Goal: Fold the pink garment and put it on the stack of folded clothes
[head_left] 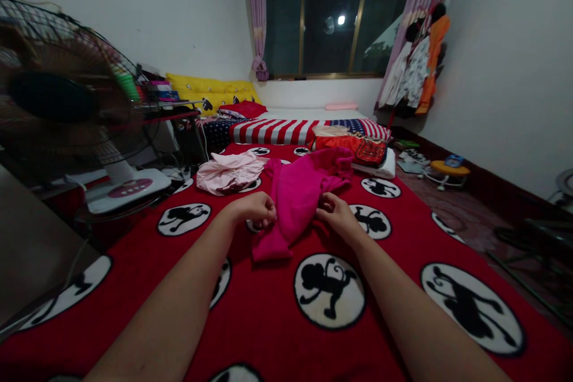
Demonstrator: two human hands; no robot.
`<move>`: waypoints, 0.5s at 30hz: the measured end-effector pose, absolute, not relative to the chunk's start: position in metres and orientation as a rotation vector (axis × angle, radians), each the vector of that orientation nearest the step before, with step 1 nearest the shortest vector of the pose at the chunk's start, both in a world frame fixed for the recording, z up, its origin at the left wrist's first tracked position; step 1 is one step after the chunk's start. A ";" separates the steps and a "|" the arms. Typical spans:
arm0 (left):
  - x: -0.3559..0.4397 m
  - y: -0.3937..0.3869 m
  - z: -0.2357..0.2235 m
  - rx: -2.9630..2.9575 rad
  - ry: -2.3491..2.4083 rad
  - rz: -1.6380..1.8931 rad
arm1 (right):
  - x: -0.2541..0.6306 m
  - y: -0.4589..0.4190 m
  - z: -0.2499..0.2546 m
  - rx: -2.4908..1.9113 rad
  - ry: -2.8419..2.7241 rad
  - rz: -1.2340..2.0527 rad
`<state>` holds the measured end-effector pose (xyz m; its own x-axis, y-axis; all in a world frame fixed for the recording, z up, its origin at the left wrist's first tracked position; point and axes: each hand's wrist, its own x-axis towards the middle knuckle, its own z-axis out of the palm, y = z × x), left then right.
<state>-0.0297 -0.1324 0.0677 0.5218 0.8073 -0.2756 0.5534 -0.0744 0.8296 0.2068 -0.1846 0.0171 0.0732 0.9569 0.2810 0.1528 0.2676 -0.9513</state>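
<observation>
A bright pink garment [299, 194] lies bunched on the red blanket [268, 316] with black-and-white cartoon circles. My left hand [255, 210] pinches the garment's left edge with closed fingers. My right hand [336, 213] grips its right edge in the same way. Both forearms reach forward from the bottom of the view. A pale pink garment [229, 172] lies crumpled farther back on the left, apart from both hands.
A standing fan [67, 95] fills the left side on a white base [129, 188]. Behind are a striped blanket [286, 130], yellow pillows [210, 91], a folded pile with an orange-red item [370, 152], hanging clothes [418, 68] and a small stool [449, 170].
</observation>
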 end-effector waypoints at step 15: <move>-0.029 -0.105 0.074 0.845 0.821 1.446 | 0.232 -0.181 0.041 -0.874 -0.749 0.876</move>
<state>-0.0288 -0.1048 0.0737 -0.0256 0.9992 0.0316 -0.4845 -0.0401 0.8739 0.2315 -0.1814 0.0407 0.4439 0.8750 0.1932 -0.3267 0.3588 -0.8744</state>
